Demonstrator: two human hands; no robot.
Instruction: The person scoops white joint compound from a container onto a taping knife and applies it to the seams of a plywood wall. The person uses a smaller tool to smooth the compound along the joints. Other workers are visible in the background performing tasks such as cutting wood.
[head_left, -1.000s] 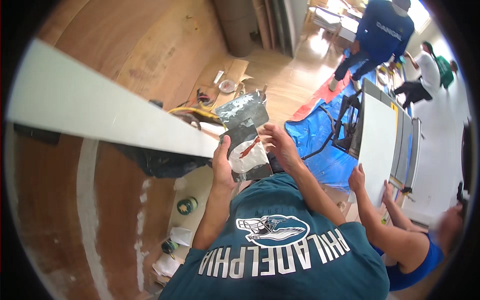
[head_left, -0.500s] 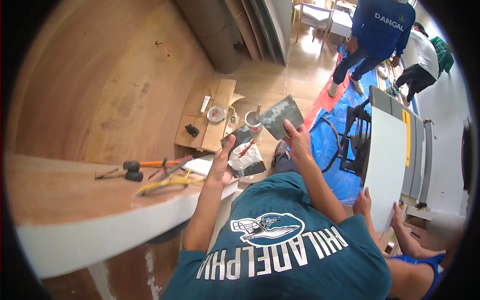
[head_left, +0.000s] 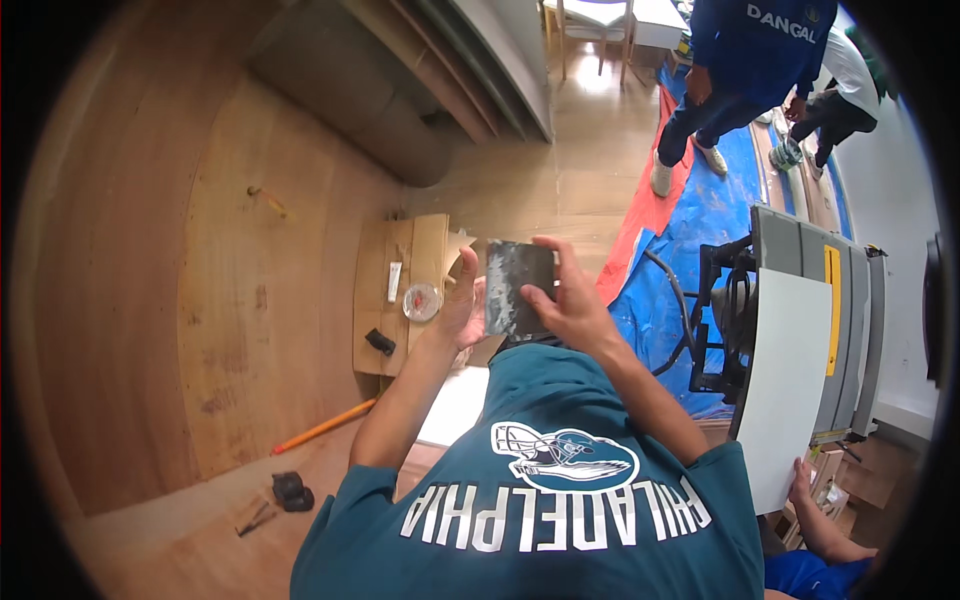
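Observation:
My right hand [head_left: 575, 305] grips a dark, flat, squarish putty spreader [head_left: 505, 290], its left side smeared with pale filler. The thumb lies across its face and the fingers hold the far right edge. Close by on the left, my left hand [head_left: 462, 310] is raised with its thumb up, beside the spreader's left edge. The second dark spreader, which carried white putty with a red streak, is hidden behind the front one, so the left hand's hold on it barely shows.
Flattened cardboard [head_left: 430, 255] lies ahead, bearing a round tub lid [head_left: 421, 301], a white tube [head_left: 394, 282] and a black object [head_left: 380, 342]. An orange-handled tool [head_left: 325, 426] is at left. A table saw [head_left: 800, 240] with a white panel [head_left: 785, 390] stands right, near other people.
My two hands have come together, and the right-hand spreader now covers the left one. The view has shifted, and the yellow tool on the left bench has gone out of sight.

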